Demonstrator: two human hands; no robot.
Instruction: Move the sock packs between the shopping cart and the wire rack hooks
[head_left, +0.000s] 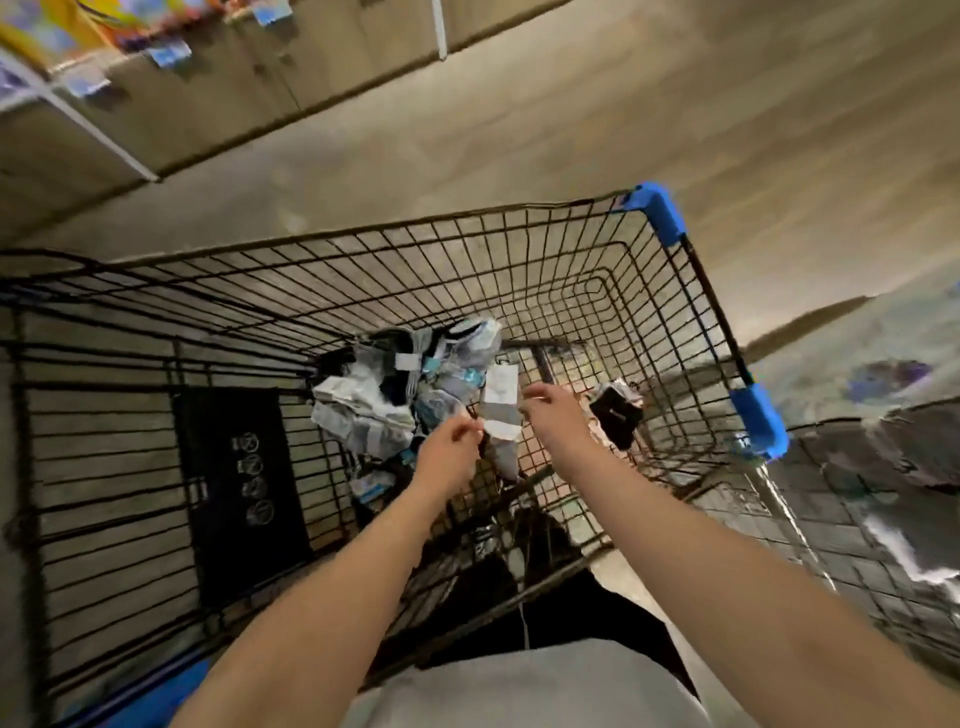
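Left hand (451, 441) and right hand (551, 410) pinch a grey-white sock (500, 410) above the cart (571, 249); keeping both pinches at its edges should hold it taut.

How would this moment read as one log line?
left hand: pinches sock | right hand: pinches sock | over cart | sock pile below

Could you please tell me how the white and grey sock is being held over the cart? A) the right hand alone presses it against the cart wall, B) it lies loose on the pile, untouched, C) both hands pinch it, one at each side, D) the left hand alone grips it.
C: the left hand and the right hand each pinch an edge of the white and grey sock, held between them above the sock pile in the wire cart.
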